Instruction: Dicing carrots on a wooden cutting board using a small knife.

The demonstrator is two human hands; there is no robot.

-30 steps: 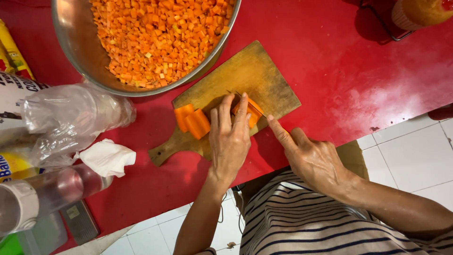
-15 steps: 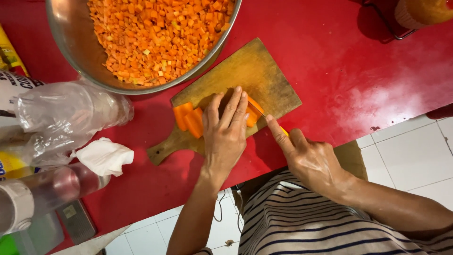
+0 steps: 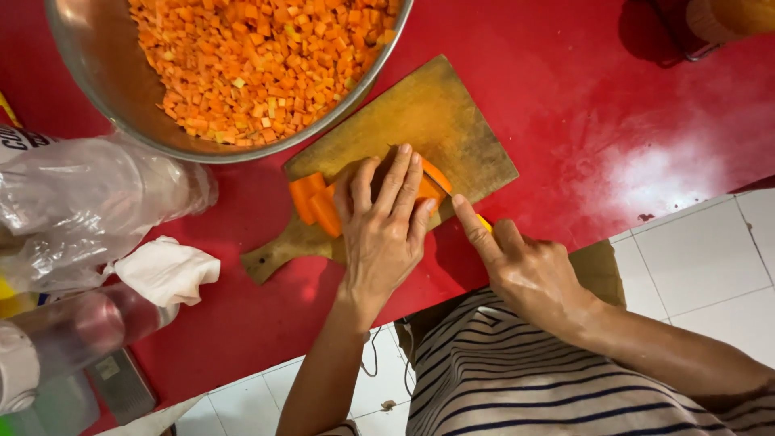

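At nine o'clock a crumpled clear plastic bag (image 3: pixel 89 206) lay on the red table (image 3: pixel 565 97). Above it, at the left edge, showed a white package (image 3: pixel 20 139) with dark print. Lower, a yellow package corner (image 3: pixel 10 297) was visible.

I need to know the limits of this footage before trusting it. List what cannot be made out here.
Head view only:
- Knife blade: hidden under the left hand; only a yellow bit of handle shows by the right hand.
- Carrot pieces: partly covered by the left hand's fingers.
- Metal bowl: cut off by the top edge.
- Orange container: cut off at the top right corner.
- Bottle: blurred, cut off at the left edge.
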